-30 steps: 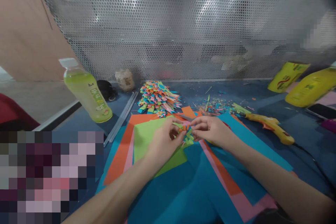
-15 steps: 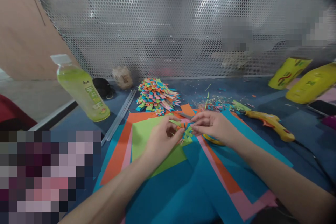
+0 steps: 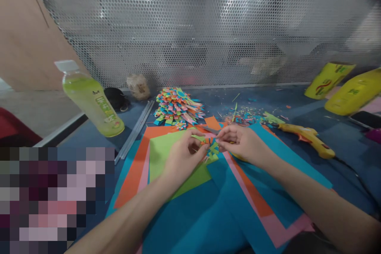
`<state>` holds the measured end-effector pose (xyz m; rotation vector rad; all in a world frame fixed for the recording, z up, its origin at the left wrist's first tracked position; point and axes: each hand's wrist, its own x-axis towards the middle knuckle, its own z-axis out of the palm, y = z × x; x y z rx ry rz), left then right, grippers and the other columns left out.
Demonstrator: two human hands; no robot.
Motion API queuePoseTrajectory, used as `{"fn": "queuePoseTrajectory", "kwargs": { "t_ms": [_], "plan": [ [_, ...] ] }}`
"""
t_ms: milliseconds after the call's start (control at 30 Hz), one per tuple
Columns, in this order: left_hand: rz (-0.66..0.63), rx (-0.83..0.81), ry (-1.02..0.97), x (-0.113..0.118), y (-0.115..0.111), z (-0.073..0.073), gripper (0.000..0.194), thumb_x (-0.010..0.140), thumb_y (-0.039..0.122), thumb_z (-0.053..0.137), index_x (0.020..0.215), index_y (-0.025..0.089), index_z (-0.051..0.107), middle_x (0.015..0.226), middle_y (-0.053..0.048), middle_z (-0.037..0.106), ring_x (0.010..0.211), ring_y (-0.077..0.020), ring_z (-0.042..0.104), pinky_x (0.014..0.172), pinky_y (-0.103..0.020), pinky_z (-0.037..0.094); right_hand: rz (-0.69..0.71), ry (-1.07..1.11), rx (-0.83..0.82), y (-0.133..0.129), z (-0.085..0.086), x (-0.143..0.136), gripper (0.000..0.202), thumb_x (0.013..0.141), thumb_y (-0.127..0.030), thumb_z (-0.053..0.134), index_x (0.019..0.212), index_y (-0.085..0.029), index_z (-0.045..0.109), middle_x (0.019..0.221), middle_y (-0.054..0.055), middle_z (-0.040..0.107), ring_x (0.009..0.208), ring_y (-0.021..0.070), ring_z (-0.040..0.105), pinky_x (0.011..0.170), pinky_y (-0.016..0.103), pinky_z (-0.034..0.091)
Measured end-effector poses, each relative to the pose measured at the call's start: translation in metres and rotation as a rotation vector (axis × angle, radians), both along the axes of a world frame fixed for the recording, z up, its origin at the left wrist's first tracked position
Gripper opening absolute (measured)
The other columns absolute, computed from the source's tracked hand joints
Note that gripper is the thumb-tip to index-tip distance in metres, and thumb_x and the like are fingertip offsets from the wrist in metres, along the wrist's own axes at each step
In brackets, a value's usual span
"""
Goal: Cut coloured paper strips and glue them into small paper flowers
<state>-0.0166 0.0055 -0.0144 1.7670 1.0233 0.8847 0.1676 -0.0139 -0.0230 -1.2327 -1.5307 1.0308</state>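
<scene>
Between my hands is a small fringed paper flower (image 3: 212,149) in orange, blue and green. The fingers of my left hand (image 3: 183,152) are closed on its left side, thumb and forefinger pinching it. My right hand (image 3: 239,141) pinches its right edge with thumb and fingertips. Under the hands lie a green paper sheet (image 3: 162,151) and larger blue sheets (image 3: 190,218), with orange and pink ones among them. A pair of scissors (image 3: 210,130) lies just beyond, its yellow handle partly covered by my right hand.
Behind the sheets stands a pile of fringed paper flowers (image 3: 177,105). Paper scraps (image 3: 247,117) are scattered right of it. A yellow glue gun (image 3: 308,139) with a cord lies at right, near yellow containers (image 3: 330,80). At left are a drink bottle (image 3: 92,101) and clear sticks (image 3: 135,131).
The right hand's fingers have shifted slightly at the paper flower's edge. Both hands stay in nearly the same place, and the view has moved a little.
</scene>
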Motion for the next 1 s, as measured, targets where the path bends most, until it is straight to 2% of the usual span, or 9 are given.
{"fn": "queuePoseTrajectory", "kwargs": {
  "t_ms": [400,600,733,867,1000],
  "plan": [
    [0.008,0.001,-0.032,-0.001,0.002,0.0,0.02,0.075,0.03,0.058,0.09,0.021,0.048,0.062,0.004,0.058,0.054,-0.0115,0.057,0.053,-0.022,0.042,0.003,0.018,-0.005,-0.002,0.003,-0.002,0.016,0.07,-0.025,0.064,0.082,-0.02,0.055,0.072,-0.001,0.063,0.068,0.0131,0.064,0.07,0.028,0.055],
    [0.007,-0.052,-0.094,-0.001,0.002,0.002,0.022,0.074,0.031,0.059,0.088,0.02,0.047,0.056,0.006,0.054,0.047,-0.0092,0.051,0.047,-0.021,0.038,0.027,0.08,-0.031,-0.004,0.005,-0.001,0.016,0.068,-0.025,0.065,0.082,-0.021,0.058,0.073,-0.001,0.063,0.07,0.0132,0.064,0.073,0.03,0.056],
    [-0.008,-0.066,-0.129,-0.002,0.003,0.0,0.022,0.075,0.031,0.059,0.09,0.02,0.046,0.056,0.007,0.053,0.048,-0.0084,0.05,0.048,-0.021,0.039,0.043,0.151,-0.09,-0.006,0.014,0.0,0.018,0.066,-0.024,0.067,0.081,-0.019,0.058,0.071,-0.001,0.062,0.068,0.013,0.064,0.071,0.031,0.056],
    [0.023,-0.059,-0.125,-0.004,0.006,-0.002,0.022,0.075,0.03,0.059,0.089,0.019,0.046,0.055,0.007,0.052,0.047,-0.0079,0.048,0.046,-0.02,0.036,-0.008,0.225,-0.15,-0.009,0.023,-0.001,0.019,0.06,-0.025,0.07,0.075,-0.02,0.059,0.07,-0.001,0.062,0.065,0.0129,0.063,0.069,0.031,0.056],
    [0.009,-0.114,-0.178,-0.003,0.007,0.0,0.023,0.073,0.03,0.061,0.087,0.019,0.046,0.055,0.007,0.054,0.046,-0.0077,0.048,0.046,-0.02,0.037,-0.003,0.287,-0.168,-0.009,0.025,0.002,0.024,0.06,-0.03,0.073,0.077,-0.02,0.06,0.067,-0.001,0.063,0.065,0.0141,0.064,0.072,0.034,0.055]
  ]
}}
